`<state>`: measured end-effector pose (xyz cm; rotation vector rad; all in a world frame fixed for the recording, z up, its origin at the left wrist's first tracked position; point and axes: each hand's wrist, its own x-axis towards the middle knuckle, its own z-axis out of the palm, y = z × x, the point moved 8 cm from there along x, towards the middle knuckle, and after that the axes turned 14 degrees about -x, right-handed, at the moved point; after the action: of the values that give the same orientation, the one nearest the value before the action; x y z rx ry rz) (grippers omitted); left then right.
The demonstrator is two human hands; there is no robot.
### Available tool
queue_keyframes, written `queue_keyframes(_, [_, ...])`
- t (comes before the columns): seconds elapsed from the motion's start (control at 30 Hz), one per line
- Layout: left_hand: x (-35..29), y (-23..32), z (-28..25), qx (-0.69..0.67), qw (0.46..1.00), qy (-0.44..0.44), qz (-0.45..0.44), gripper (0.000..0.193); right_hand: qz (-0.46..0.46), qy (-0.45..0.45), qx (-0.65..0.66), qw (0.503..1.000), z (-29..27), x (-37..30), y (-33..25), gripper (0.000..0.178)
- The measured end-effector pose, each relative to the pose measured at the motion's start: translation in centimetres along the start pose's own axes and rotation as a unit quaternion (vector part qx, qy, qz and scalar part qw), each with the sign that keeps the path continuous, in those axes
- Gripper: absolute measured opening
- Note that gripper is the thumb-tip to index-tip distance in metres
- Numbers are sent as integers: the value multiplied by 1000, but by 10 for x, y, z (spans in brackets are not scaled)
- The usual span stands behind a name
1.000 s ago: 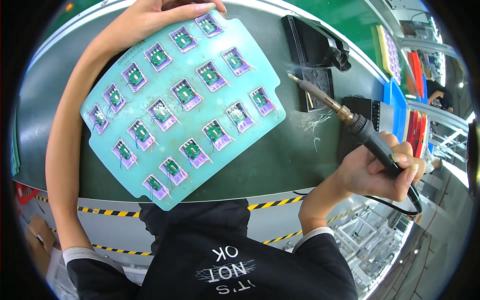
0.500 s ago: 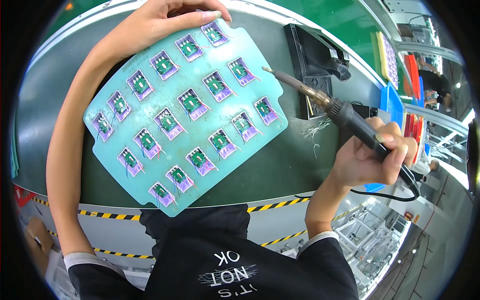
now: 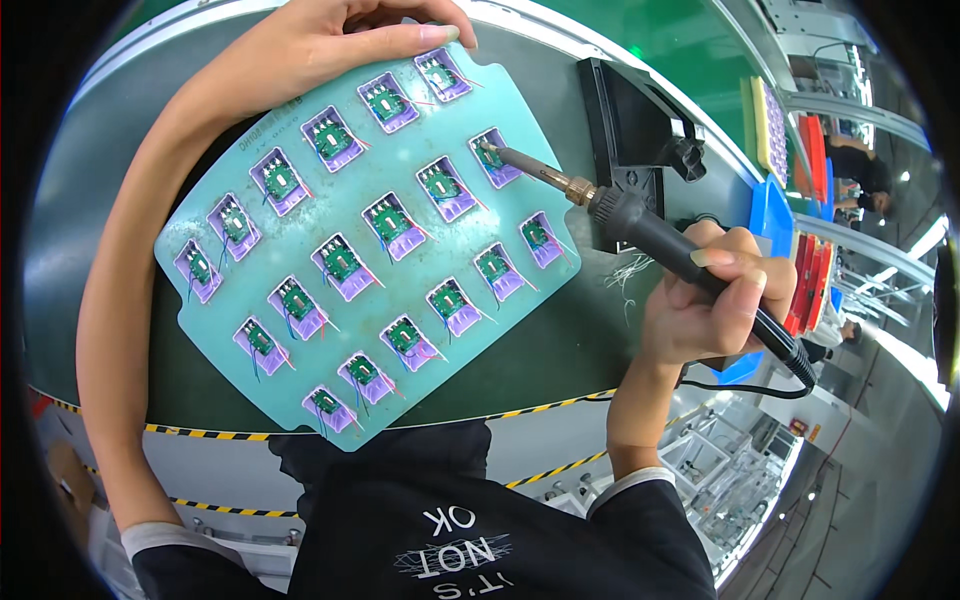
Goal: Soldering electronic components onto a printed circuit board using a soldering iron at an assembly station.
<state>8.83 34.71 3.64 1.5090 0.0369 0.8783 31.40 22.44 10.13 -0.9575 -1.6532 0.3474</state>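
A: Left hand [image 3: 350, 40]?
B: Grasping the teal board [image 3: 520, 100] at its far edge, thumb flat on top. Forearm curves round the board's left side.
A: Where does the board lie?
B: Left and middle of the workbench [image 3: 520, 370], set askew. Near corner reaches over the workbench's near edge. Slanting rows of purple pockets [image 3: 406, 243], a small green circuit board in each, fine coloured wires trailing out.
A: Right hand [image 3: 715, 300]?
B: Clenched round the black handle of the soldering iron [image 3: 640, 222], thumb against fingers. Cable [image 3: 765, 391] loops back beneath the hand. Iron points leftward, across the teal board's right edge.
A: Tip on anything?
B: It meets the line of the circuit board [image 3: 488, 158] in a pocket near that right edge. Touching or just above, I can't say; too small from up here.
A: Surroundings?
B: Black stand [image 3: 640, 120] toward the workbench's far right corner. Pale wire strands [image 3: 630, 268] loose, just nearer than the stand. Blue tray [image 3: 770, 215] by the workbench's right edge, red trays [image 3: 812, 285] beside it.
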Motion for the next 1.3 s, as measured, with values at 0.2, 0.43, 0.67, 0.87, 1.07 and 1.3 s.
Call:
queue_keyframes(0.2, [-18,-11,-14,77,958,128,-244,24,4,-4,8,1000,7,0,-3,26])
queue_keyframes(0.43, [-16,-6,-10,99,960,126,-231,24,-5,-3,-5,1000,7,-1,-6,28])
queue_keyframes(0.67, [-19,-13,-15,104,954,124,-252,23,9,31,-49,998,9,1,-8,23])
queue_keyframes(0.87, [-12,10,-3,-84,950,-136,267,23,-13,58,-10,998,-18,10,-5,24])
queue_keyframes(1.07, [-18,-12,-13,77,960,126,-236,23,35,129,28,991,-52,13,5,24])
queue_keyframes(1.3, [-24,-22,-17,148,975,63,-154,26,51,189,51,979,-77,3,12,25])
